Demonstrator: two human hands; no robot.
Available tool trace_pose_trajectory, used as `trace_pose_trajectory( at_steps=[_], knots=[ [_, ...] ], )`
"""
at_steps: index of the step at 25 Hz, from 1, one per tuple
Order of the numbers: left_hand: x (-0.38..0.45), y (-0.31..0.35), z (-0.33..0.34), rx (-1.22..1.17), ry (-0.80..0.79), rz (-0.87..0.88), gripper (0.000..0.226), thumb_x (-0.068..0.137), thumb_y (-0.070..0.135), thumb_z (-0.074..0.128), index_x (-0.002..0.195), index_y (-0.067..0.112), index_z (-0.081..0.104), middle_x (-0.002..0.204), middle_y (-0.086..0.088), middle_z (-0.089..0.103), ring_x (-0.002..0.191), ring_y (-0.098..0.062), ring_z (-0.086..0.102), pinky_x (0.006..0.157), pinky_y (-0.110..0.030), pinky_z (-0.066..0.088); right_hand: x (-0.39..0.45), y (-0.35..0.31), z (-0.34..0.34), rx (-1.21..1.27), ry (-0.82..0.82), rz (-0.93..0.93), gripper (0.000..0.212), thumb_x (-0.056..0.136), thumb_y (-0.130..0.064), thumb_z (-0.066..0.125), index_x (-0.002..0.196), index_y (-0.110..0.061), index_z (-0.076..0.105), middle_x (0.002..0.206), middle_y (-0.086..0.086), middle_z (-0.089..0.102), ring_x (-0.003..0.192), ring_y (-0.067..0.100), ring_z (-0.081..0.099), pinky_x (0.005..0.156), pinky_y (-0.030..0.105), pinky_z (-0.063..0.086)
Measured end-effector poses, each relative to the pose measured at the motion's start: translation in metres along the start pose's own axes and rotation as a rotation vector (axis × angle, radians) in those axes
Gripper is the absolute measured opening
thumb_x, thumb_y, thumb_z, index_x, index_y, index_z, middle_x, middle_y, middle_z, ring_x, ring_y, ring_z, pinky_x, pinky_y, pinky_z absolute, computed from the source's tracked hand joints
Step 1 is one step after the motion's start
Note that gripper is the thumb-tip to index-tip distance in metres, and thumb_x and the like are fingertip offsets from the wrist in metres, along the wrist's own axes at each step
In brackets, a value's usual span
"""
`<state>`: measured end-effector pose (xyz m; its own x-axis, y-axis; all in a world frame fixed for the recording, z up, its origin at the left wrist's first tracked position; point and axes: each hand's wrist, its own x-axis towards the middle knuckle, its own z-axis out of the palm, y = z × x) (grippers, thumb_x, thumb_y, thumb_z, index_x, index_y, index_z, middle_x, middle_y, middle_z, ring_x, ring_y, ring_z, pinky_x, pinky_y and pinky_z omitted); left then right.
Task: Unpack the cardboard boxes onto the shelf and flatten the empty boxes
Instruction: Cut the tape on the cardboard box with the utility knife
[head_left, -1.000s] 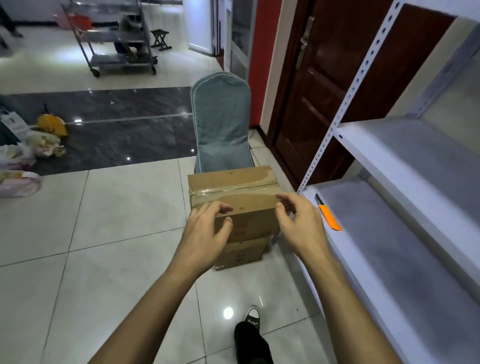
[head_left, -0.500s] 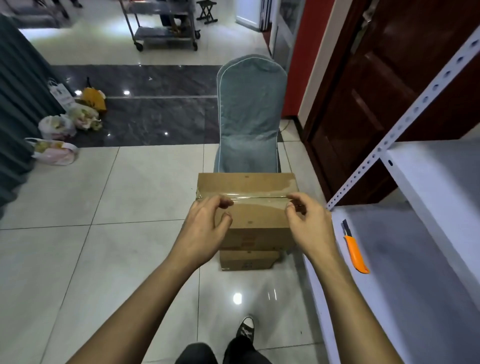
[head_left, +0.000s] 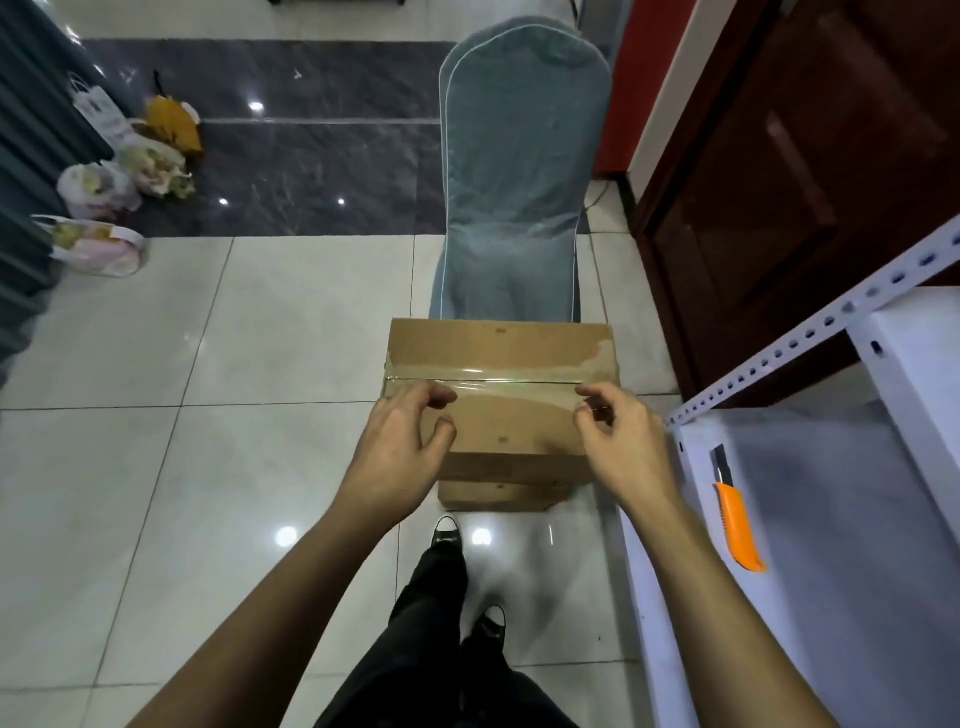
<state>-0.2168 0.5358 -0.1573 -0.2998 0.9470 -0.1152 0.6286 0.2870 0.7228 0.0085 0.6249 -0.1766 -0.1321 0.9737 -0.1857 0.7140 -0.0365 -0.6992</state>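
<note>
Head view is showing us the white metal shelf (head_left: 831, 519) filling the lower right of the frame, with its perforated upright slanting up toward the right edge. A blue-grey covered chair (head_left: 519, 171) is standing at upper centre, and just in front of it, at the middle of the frame, we are looking down on the top cardboard box (head_left: 498, 364), which is sitting on a second cardboard box (head_left: 493, 496) on the tiled floor (head_left: 208, 364). The top box is lying sealed, clear tape (head_left: 509, 384) running across its lid from left to right. Our left hand (head_left: 400, 447) is hovering at the box's left end, fingers curled, holding nothing that we can make out. Our right hand (head_left: 623, 441) is curling at the right end of the tape, fingertips near the tape; whether they are pinching it we cannot tell. An orange utility knife (head_left: 737, 530) is lying on the shelf board at right.
</note>
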Motion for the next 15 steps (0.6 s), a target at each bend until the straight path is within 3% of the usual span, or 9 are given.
trace_pose_trajectory(
  at_steps=[6,11,15],
  knots=[
    [0.07,-0.028,0.013,-0.052,-0.001,-0.01,0.019,0.1,0.028,0.057,0.114,0.02,0.066,0.107,0.009,0.066,0.105,-0.013,0.053,0.092,-0.034,0.044,0.055,0.015,0.029,-0.101,-0.006,0.087,0.028,0.094,-0.026,0.059,0.12,-0.026,0.069,0.107,-0.001,0.069,0.093,0.015,0.063,0.079,0.025,0.045],
    [0.119,-0.058,0.021,-0.032,-0.043,0.026,0.025,0.099,0.03,0.059,0.12,0.018,0.064,0.111,0.006,0.066,0.098,-0.003,0.051,0.083,-0.023,0.038,0.092,0.018,0.05,-0.18,-0.027,0.141,0.029,0.095,-0.023,0.058,0.122,-0.021,0.068,0.114,0.004,0.07,0.102,0.024,0.064,0.081,0.027,0.044],
    [0.155,-0.086,0.045,0.015,-0.072,0.012,0.028,0.098,0.036,0.06,0.122,0.021,0.059,0.109,0.003,0.068,0.104,-0.019,0.059,0.092,-0.042,0.048,0.112,0.035,0.065,-0.223,-0.017,0.15,0.032,0.094,-0.023,0.059,0.125,-0.021,0.065,0.121,0.007,0.066,0.106,0.027,0.064,0.09,0.039,0.054]
  ],
)
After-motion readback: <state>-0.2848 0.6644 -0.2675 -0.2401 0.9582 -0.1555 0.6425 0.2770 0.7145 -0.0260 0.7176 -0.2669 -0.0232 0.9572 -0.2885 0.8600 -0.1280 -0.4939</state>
